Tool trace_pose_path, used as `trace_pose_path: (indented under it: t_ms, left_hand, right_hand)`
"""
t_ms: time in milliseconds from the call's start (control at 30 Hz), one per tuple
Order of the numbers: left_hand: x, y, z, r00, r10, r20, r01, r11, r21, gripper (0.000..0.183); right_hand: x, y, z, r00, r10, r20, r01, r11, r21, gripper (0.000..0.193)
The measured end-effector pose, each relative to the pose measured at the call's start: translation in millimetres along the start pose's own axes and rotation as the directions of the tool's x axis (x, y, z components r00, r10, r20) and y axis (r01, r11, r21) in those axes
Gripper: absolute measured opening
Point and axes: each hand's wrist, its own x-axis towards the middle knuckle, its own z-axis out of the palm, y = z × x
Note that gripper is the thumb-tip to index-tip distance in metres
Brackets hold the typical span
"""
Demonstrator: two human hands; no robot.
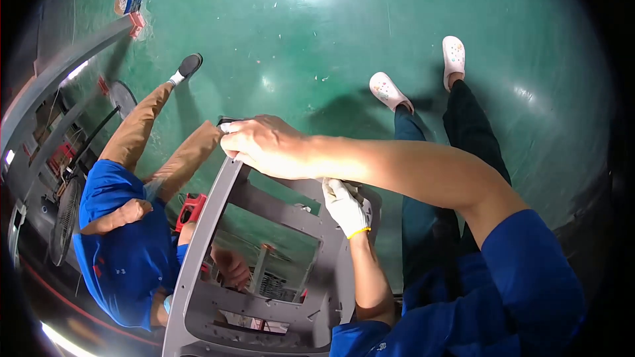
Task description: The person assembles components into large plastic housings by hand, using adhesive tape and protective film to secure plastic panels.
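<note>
A large grey moulded frame point(192, 258) with several openings stands in front of me, tilted in the view. My right hand point(268, 145), bare, reaches across to its far left corner. The fingers there are closed around a small dark piece at the corner, too hidden to name. My left hand point(345, 208) wears a white glove with a yellow cuff. Its fingers curl over the frame's far edge, under my right forearm, and the fingertips are partly hidden.
A co-worker in a blue shirt point(126, 258) sits to the left, close beside the frame. The co-worker's hand point(231, 268) shows through an opening. Near it is a red tool point(192, 211). A fan point(65, 221), a curved grey bar point(66, 46) and a box point(129, 1) stand at the left, on green floor point(297, 46).
</note>
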Motion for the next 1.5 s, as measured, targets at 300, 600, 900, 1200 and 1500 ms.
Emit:
trace_pose_path:
  t_ms: [300, 600, 900, 1200, 1500]
  left_hand:
    - [6.3, 0.8, -7.4, 0.998, -0.066, -0.006, 0.066, 0.997, -0.029, 0.029]
    - [10.9, 3.2, -10.0, 0.995, -0.099, -0.026, 0.097, 0.993, -0.063, 0.038]
    - [20.0, -5.7, -9.6, 0.987, -0.149, -0.055, 0.145, 0.987, -0.066, 0.048]
    - [25.0, -13.5, -8.3, 0.983, -0.118, -0.138, 0.102, 0.988, -0.119, 0.022]
    - [30.2, -17.1, -11.5, 0.974, -0.2, -0.109, 0.17, 0.956, -0.24, 0.022]
  right_hand:
    - [12.8, 15.3, 36.1, 0.993, 0.062, 0.104, -0.06, 0.998, -0.031, 0.008]
    - [33.4, 28.6, 50.6, 0.986, 0.103, 0.132, -0.094, 0.993, -0.071, 0.007]
    - [31.4, 31.9, 57.5, 0.948, 0.22, 0.229, -0.219, 0.975, -0.031, 0.009]
    - [39.6, 36.4, 61.4, 0.924, 0.169, 0.344, -0.115, 0.978, -0.174, 0.006]
    - [39.3, 43.1, 71.8, 0.913, 0.16, 0.376, -0.114, 0.983, -0.143, 0.011]
